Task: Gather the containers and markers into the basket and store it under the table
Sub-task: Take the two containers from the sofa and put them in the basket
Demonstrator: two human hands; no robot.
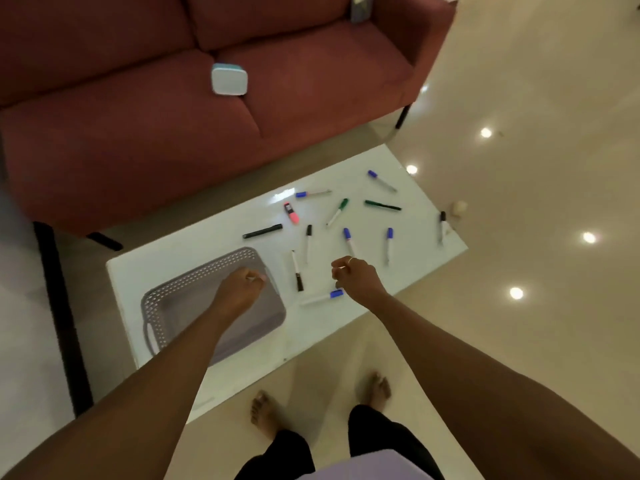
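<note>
A grey perforated basket [180,289] stands on the left part of the white table [207,244]. My left hand [240,289] hovers over the basket's right rim, fingers curled around something small and pale that I cannot identify. My right hand [356,277] hangs just above the table with fingers bent and apart, holding nothing; a blue-capped marker [323,296] lies right beside it. Several markers lie scattered to the right: a black one [262,231], a pink highlighter [291,213], a green-capped one [337,212], a dark green one [382,205]. A white and blue container [229,79] rests on the sofa.
A red sofa [138,133] runs behind the table. Glossy cream floor [536,202] surrounds the table on the right and front. My bare feet [266,414] stand at the table's near edge. A small pale object [459,206] sits on the floor beyond the table's right end.
</note>
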